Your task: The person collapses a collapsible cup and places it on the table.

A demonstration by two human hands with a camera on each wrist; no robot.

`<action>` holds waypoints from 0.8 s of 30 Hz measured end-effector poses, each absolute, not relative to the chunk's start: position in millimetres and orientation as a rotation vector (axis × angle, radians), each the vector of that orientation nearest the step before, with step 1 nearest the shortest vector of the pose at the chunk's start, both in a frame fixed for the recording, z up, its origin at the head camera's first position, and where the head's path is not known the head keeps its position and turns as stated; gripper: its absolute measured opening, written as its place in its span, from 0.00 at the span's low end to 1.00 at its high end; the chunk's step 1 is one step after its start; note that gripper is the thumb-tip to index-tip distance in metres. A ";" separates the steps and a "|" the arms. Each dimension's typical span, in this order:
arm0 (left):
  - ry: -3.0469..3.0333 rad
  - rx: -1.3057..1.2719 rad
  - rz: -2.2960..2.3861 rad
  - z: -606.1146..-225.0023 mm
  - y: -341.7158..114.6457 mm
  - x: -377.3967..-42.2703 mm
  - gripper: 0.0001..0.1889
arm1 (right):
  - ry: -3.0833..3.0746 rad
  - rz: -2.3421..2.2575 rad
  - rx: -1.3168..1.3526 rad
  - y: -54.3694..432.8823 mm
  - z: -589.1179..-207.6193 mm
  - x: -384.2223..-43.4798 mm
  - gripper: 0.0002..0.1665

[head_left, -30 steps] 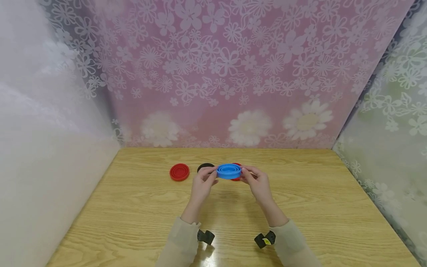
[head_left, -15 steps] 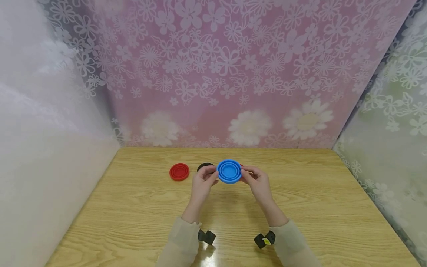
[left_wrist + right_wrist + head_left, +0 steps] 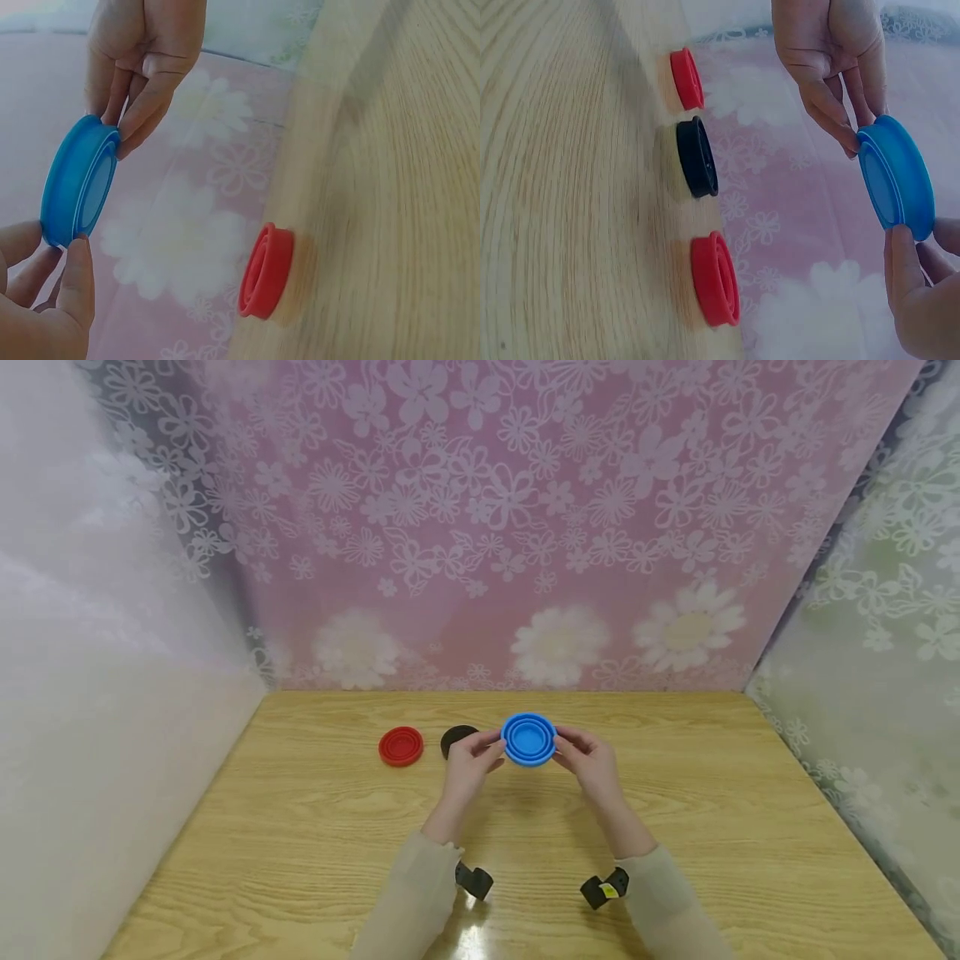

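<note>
Both hands hold up a blue collapsible cup [image 3: 528, 740], folded flat into concentric rings, with its ringed face tilted toward the head camera. My left hand [image 3: 469, 766] pinches the cup's left rim between thumb and fingers. On the opposite rim, my right hand [image 3: 595, 767] grips it the same way. Both wrist views show the cup raised off the table, its smooth outer base [image 3: 881, 187] visible. A similar folded black cup [image 3: 456, 738] lies behind the left hand, partly covered by it.
A folded red cup [image 3: 401, 747] lies on the wooden table [image 3: 337, 860], left of the black one. Another red cup [image 3: 716, 279] shows in the wrist views, hidden behind the blue cup in the head view. Flowered curtains [image 3: 510, 527] enclose the table's back and sides.
The blue cup has tilted from nearly edge-on to show its ringed face, and both hands have shifted slightly right with it. The red and black cups stay in place.
</note>
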State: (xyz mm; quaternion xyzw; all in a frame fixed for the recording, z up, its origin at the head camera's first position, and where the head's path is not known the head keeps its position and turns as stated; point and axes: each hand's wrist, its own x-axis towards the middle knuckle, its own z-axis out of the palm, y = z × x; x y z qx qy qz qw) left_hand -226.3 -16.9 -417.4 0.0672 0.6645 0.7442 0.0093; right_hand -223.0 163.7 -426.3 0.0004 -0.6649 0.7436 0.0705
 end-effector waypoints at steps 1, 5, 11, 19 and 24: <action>2.059 0.208 2.321 -420.2 -14.2 -230.3 0.14 | -2.000 2.247 -0.013 166.7 -426.7 -224.2 0.21; 2.021 0.197 2.301 -435.1 -1.9 -247.9 0.14 | -1.979 2.277 -0.053 179.7 -429.5 -230.4 0.21; 2.118 0.153 2.207 -452.9 23.0 -266.0 0.13 | -1.996 2.275 -0.135 199.8 -438.7 -239.0 0.21; 2.161 0.126 2.126 -472.0 63.5 -283.3 0.11 | -2.130 2.157 -0.310 230.9 -456.3 -255.2 0.20; 2.218 0.098 2.034 -482.6 84.5 -288.6 0.13 | -2.181 2.097 -0.413 248.4 -467.8 -268.1 0.20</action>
